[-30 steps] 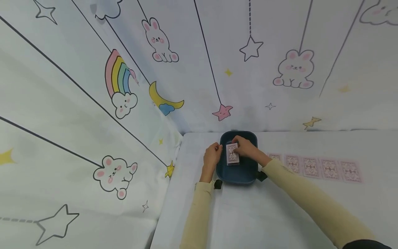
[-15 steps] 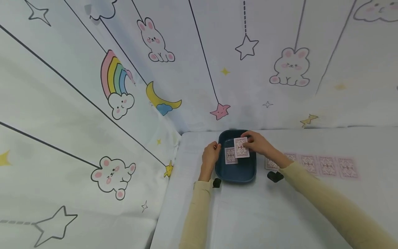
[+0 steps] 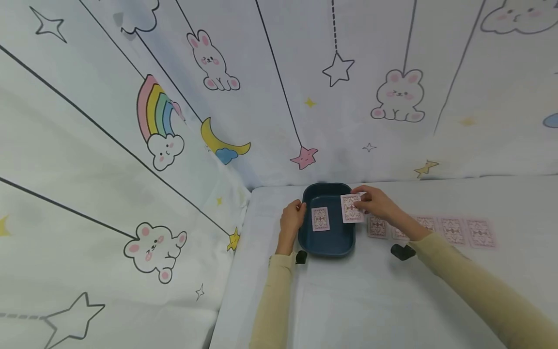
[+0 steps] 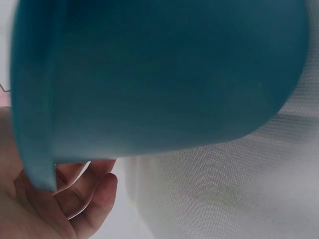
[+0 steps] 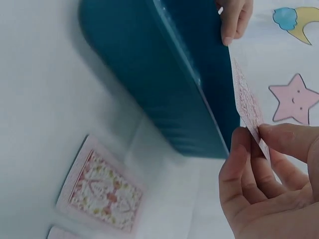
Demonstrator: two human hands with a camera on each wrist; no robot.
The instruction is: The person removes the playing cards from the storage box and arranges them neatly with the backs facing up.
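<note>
My right hand (image 3: 378, 204) pinches a playing card (image 3: 351, 208), pink-and-white back up, over the right rim of a dark blue tub (image 3: 329, 247). In the right wrist view the card (image 5: 247, 99) is seen nearly edge-on between thumb and fingers. Inside the tub, toward its left side, lies a playing card or thin stack (image 3: 320, 219), back up. My left hand (image 3: 291, 220) holds the tub's left rim. The left wrist view shows curled fingers (image 4: 94, 204) by the rim, partly hidden by the tub wall.
Right of the tub, a row of several back-up playing cards (image 3: 453, 231) lies on the white table (image 3: 370, 300); my right forearm covers part of it. A white cloth wall (image 3: 261, 121) printed with bunnies and stars rises behind the tub.
My right hand has lifted the card off the card or stack in the tub and carried it right, to the tub's right rim. My left hand has stayed at the left rim.
</note>
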